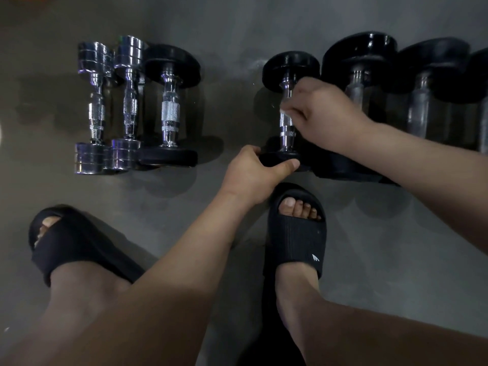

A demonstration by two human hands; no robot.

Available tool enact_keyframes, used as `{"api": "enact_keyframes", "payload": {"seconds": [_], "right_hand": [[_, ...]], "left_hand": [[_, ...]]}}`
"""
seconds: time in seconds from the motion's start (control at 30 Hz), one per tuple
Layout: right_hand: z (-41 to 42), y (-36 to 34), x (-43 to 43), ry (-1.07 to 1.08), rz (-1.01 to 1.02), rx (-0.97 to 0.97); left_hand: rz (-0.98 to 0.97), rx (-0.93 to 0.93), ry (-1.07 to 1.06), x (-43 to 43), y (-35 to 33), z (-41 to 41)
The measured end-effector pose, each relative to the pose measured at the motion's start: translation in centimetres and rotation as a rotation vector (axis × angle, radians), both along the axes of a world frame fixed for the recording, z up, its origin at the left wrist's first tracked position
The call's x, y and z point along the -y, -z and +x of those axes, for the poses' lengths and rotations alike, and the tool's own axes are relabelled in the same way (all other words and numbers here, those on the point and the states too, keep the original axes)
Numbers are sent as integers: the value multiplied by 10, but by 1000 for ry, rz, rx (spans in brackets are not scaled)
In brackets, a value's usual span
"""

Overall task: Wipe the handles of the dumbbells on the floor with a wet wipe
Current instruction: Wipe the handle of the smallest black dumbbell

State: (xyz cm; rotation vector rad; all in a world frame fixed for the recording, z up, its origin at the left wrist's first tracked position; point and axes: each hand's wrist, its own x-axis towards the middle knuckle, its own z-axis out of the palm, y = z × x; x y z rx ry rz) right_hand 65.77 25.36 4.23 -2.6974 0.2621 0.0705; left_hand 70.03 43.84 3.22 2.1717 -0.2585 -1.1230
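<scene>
A row of dumbbells lies on the grey floor. In the middle sits a black-plated dumbbell [289,67] with a chrome handle [287,129]. My left hand [257,173] grips its near black plate. My right hand [320,112] wraps the upper part of that handle, pinching a small white wet wipe [284,112] against it. To the left lie two chrome dumbbells [96,107] [129,101] and a black-plated dumbbell [170,107]. To the right lie larger black dumbbells [359,62] [427,75], partly hidden by my right forearm.
My two feet in black slides [76,244] [297,233] stand on the floor just before the row; the right slide is directly below my left hand. Bare grey floor [232,27] shows between the left group and the held dumbbell, and behind the row.
</scene>
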Motion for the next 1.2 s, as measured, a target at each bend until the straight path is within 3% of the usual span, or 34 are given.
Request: {"api": "enact_keyframes", "payload": {"seconds": [0.3,0.6,0.77,0.97,1.1,1.2], "right_hand": [[16,15,4,127,-219,-1],[4,5,15,180,87,56],[-2,6,24,230,105,51],[-3,-1,23,209,95,54],[3,2,17,208,72,6],[0,6,17,218,100,-5]], "left_hand": [[-159,-15,146,-8,8,6],[-237,401,509,-11,17,10],[-145,597,679,-6,12,4],[-76,717,705,2,2,-7],[-95,701,669,0,9,-4],[-251,543,595,-9,16,7]]}}
